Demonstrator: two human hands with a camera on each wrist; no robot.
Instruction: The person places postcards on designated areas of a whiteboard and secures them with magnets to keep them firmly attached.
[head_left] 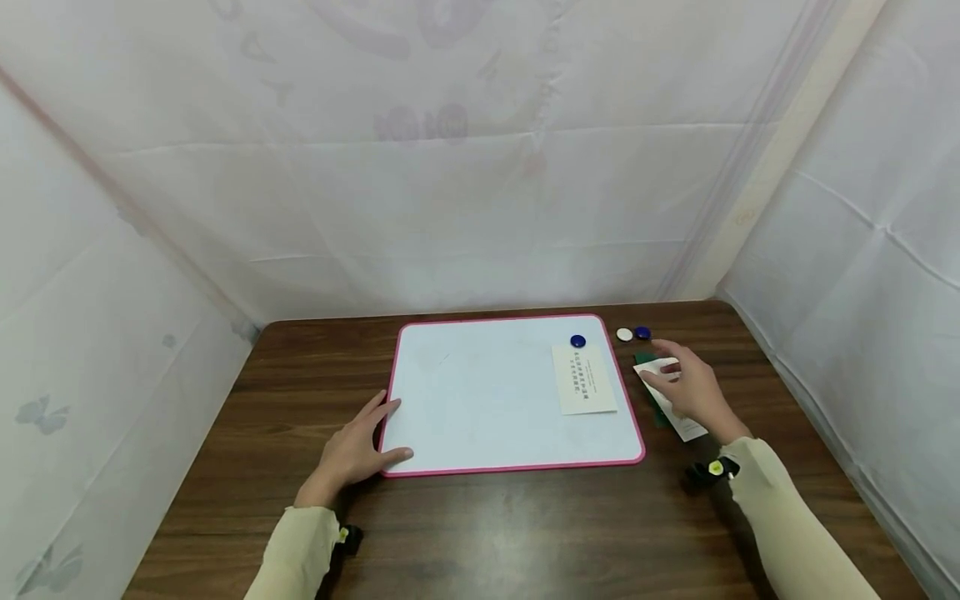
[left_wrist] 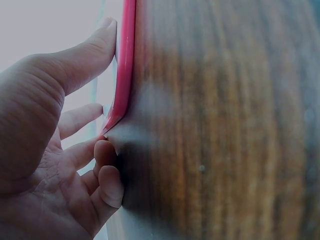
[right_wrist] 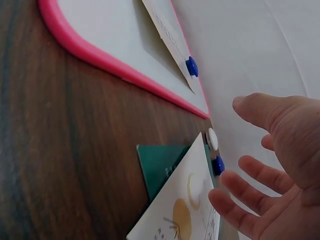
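Observation:
A whiteboard (head_left: pixel 480 392) with a pink frame lies on the table, and my left hand (head_left: pixel 356 450) rests at its lower left corner, thumb and fingers spread against the edge. On the board's right side a cream printed card (head_left: pixel 587 392) sits under a round blue magnet (head_left: pixel 577 341). My right hand (head_left: pixel 697 390) hovers over a white card (right_wrist: pixel 172 222), its fingers loosely bent and holding nothing. That card overlaps a dark green card (right_wrist: pixel 159 165). In the right wrist view, the white card carries a yellow drawing and some writing.
Beyond the right hand, a white magnet (head_left: pixel 624 334) and a second blue magnet (head_left: pixel 642 332) lie side by side near the back of the brown wooden table (head_left: pixel 480 533). Pale cloth walls (head_left: pixel 480 208) enclose the table at the back and both sides.

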